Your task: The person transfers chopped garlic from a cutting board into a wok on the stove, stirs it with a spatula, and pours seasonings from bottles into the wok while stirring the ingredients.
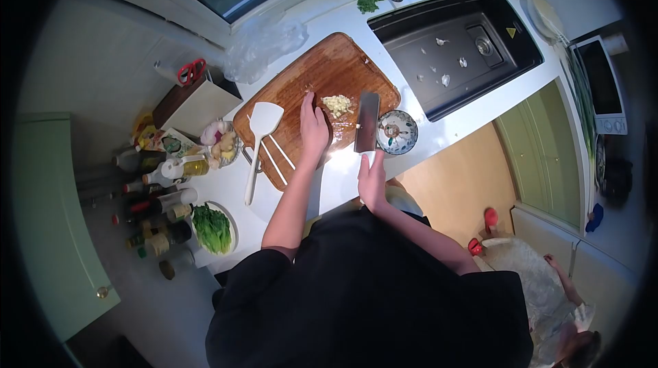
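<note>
A heap of pale minced food (337, 105) lies on the wooden cutting board (329, 59). Just left of the heap, my left hand (314, 127) rests edge-down at the board with fingers extended, holding nothing. My right hand (372, 179) is closed round the handle of a cleaver (367, 121). Its broad blade is over the board's right part, beside a patterned bowl (397, 132), and small pale bits cling to it. A white spatula (266, 120) and a pair of white chopsticks (279, 155) lie across the board's left side.
The black sink (439, 59) holds scattered white scraps. Leafy greens fill a plate (234, 228) at left, near several bottles (161, 214) and red scissors (192, 72) in a holder. A plastic bag (264, 49) lies behind the board. Another person (531, 279) is at lower right.
</note>
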`<act>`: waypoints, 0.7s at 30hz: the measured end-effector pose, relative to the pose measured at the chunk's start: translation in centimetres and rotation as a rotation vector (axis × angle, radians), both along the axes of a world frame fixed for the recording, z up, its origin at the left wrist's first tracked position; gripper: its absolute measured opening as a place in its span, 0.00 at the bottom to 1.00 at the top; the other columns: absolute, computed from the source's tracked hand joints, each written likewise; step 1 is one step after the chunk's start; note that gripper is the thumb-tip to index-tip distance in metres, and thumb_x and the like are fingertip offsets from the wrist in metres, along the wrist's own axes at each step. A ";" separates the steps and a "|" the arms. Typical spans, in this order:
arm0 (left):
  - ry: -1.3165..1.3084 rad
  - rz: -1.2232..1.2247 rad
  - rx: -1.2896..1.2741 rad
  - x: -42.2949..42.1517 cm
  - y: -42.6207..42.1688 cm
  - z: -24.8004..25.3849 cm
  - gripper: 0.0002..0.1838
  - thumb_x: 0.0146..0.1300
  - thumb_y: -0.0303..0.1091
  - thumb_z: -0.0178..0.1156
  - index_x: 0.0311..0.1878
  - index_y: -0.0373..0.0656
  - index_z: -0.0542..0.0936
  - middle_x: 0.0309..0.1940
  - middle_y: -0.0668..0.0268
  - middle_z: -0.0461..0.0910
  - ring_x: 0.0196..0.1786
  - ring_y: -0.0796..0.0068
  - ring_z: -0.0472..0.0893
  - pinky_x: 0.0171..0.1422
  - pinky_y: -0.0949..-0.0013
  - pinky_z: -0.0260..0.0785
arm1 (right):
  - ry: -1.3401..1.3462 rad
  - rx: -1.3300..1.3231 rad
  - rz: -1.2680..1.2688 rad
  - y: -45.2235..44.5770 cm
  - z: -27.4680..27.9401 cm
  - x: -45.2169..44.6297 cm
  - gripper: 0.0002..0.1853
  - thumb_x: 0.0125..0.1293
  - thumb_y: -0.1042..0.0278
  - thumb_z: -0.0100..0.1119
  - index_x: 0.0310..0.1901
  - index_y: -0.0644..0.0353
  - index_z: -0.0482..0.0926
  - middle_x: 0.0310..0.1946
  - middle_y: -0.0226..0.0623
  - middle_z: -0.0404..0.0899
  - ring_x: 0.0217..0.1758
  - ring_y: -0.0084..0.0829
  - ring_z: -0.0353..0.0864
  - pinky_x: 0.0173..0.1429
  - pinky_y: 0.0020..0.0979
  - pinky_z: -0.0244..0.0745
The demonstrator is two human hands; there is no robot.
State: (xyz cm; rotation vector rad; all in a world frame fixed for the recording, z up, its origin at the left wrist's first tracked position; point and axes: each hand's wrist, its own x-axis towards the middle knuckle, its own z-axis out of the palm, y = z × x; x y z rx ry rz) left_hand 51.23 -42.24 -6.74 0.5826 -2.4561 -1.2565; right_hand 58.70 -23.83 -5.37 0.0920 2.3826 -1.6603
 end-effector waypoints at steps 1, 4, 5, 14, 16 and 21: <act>0.005 -0.007 -0.026 -0.2 0.1 -0.5 0.25 0.75 0.31 0.42 0.72 0.34 0.63 0.72 0.48 0.63 0.76 0.51 0.61 0.80 0.58 0.50 | -0.035 -0.012 0.004 -0.2 0.4 0.2 0.13 0.78 0.64 0.44 0.54 0.65 0.60 0.35 0.59 0.74 0.40 0.57 0.74 0.45 0.49 0.69; -0.008 -0.036 -0.079 -0.8 0.4 -1.3 0.26 0.75 0.32 0.40 0.74 0.33 0.61 0.74 0.47 0.61 0.78 0.51 0.56 0.83 0.56 0.44 | -0.039 -0.044 -0.018 -0.8 -0.2 0.6 0.14 0.78 0.65 0.45 0.55 0.66 0.61 0.39 0.65 0.75 0.45 0.68 0.74 0.48 0.53 0.68; -0.013 -0.050 -0.099 -1.0 0.4 -1.5 0.26 0.75 0.32 0.41 0.74 0.34 0.61 0.74 0.48 0.61 0.79 0.51 0.56 0.83 0.56 0.44 | -0.026 -0.055 -0.030 -1.0 -0.7 0.7 0.14 0.78 0.65 0.45 0.55 0.66 0.61 0.38 0.65 0.75 0.45 0.68 0.74 0.48 0.53 0.68; -0.005 -0.167 -0.133 -2.8 0.2 -1.5 0.27 0.76 0.34 0.39 0.75 0.35 0.60 0.75 0.49 0.60 0.80 0.53 0.55 0.83 0.55 0.41 | -0.067 -0.223 -0.082 -2.2 -4.2 -0.2 0.09 0.79 0.65 0.44 0.50 0.61 0.62 0.26 0.32 0.70 0.17 0.20 0.66 0.18 0.26 0.62; 0.003 -0.162 -0.103 -2.8 0.2 -1.5 0.26 0.76 0.34 0.39 0.75 0.35 0.60 0.75 0.49 0.60 0.80 0.53 0.55 0.83 0.55 0.42 | -0.119 -0.296 -0.096 -2.2 -3.4 -0.5 0.08 0.79 0.66 0.43 0.49 0.60 0.62 0.25 0.29 0.68 0.17 0.19 0.66 0.18 0.25 0.62; 0.011 -0.178 -0.092 -2.6 0.3 -1.3 0.27 0.76 0.35 0.41 0.74 0.35 0.61 0.75 0.50 0.60 0.80 0.53 0.55 0.83 0.55 0.41 | -0.245 -0.350 -0.106 -2.4 -1.9 -1.1 0.07 0.79 0.67 0.43 0.49 0.60 0.62 0.25 0.27 0.66 0.17 0.18 0.65 0.18 0.24 0.61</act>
